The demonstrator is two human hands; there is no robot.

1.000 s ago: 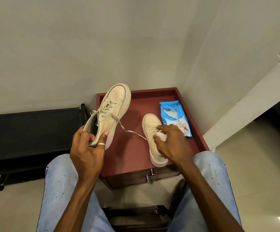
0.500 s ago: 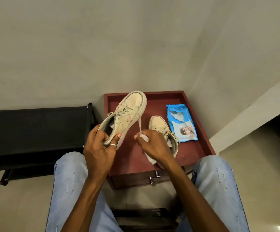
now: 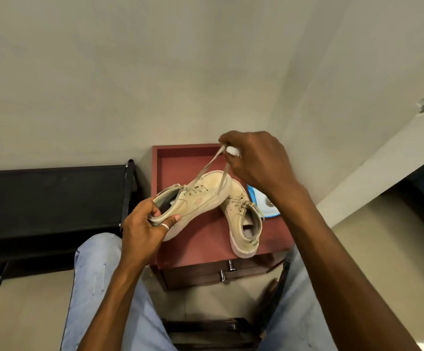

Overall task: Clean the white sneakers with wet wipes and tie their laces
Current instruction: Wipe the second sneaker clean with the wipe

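1. Two sneakers are in play, one lifted and one parked. At far left a black bench stands well apart from the work, and nothing touches it.
2. The left hand curls round the heel of the held sneaker, which is off the table with its toe pointing away and rightward. Gripping at the heel likely leaves the lacing free and gives something to pull against.
3. The lace rises from the eyelets in two taut strands to the right hand. The tension suggests it is being drawn straight, for wiping or for tying; which one cannot be told.
4. The table, red-brown with a raised rim, sits between the knees, seemingly to put everything within reach.
5. The second sneaker lies on the table, heel toward the person and toe partly under the held one. Its laces look loose, so it probably waits its turn.
6. The right hand is raised over the table's far edge, fingers pinching the lace ends together with a bunched white wipe. Holding both at once probably saves a reach.
7. The blue pack lies on the table just right of the second sneaker, mostly hidden behind the right forearm.
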